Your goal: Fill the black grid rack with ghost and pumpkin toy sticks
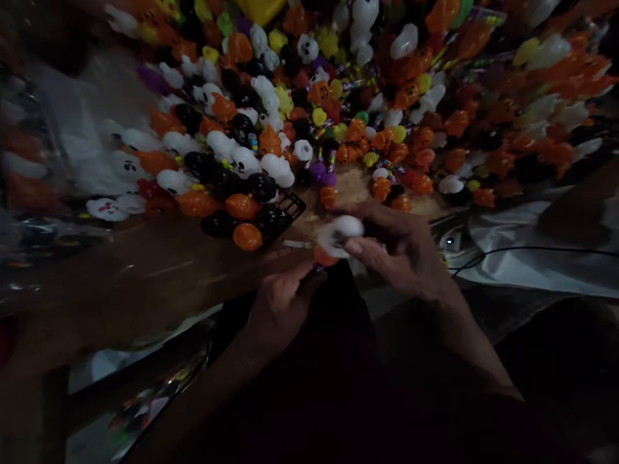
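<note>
Looking out from the head, forward and down, in just one view. Close to the left hand (280,298) and the right hand (399,248), near the middle. Facing across the table (169,270), with toys (245,162) farther off, up top.

0 legible texts, labels, brands, numbers or signs anywhere in the dim head view.

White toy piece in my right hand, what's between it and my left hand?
Head view: an orange toy piece sits between the white toy piece and your left hand.
</note>
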Available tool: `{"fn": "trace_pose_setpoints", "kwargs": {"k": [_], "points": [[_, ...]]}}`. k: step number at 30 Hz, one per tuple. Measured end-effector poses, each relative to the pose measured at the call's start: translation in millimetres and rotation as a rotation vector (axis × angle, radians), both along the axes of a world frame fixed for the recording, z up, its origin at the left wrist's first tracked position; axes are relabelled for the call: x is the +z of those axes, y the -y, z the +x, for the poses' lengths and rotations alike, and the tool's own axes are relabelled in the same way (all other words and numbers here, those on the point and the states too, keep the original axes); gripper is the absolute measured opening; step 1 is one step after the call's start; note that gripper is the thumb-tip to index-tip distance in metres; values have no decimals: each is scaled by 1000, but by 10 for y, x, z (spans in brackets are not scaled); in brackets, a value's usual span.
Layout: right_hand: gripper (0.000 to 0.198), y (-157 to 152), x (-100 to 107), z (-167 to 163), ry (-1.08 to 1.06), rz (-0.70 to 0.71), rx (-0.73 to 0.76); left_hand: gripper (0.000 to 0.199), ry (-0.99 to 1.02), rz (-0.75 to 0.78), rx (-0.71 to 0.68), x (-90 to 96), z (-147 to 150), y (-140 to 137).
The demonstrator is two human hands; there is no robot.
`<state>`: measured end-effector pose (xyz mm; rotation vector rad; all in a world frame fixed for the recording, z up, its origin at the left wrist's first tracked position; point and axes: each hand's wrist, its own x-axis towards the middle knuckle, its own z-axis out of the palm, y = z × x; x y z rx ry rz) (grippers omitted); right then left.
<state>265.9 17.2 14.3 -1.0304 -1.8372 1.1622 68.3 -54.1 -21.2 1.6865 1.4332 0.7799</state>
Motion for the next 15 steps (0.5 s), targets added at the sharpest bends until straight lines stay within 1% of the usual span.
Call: {"fn": "trace_pose_setpoints", "kwargs": {"k": [2, 3, 4, 6, 9, 11, 12, 14, 15], "points": [[52, 42, -166, -8, -33, -75, -16, 22, 128, -219, 58, -55, -13, 14], [51, 63, -259, -16, -33, -102, -14, 22, 177, -289, 79, -78, -11, 9], [46, 88, -351, -32, -23, -119, -1, 24, 208, -324, 88, -99, -5, -3], [33, 144, -509, -88, -8, -118, 23, 27, 214, -329, 83, -145, 14, -39], [25, 210, -637, -184, -75, -87, 36, 28, 184, -330, 84, -201, 35, -66], [20, 206, -662, -213, -128, -98, 41, 25, 135, -272, 85, -174, 13, -33], [18, 184, -668, -213, -135, -110, 32, 24, 91, -200, 77, -123, -15, -4], [17, 102, -699, -204, -111, -113, -43, 26, -35, -6, 75, 54, -102, 49], [17, 44, -730, -205, -91, -96, -97, 27, -111, 108, 97, 167, -156, 55]]}}
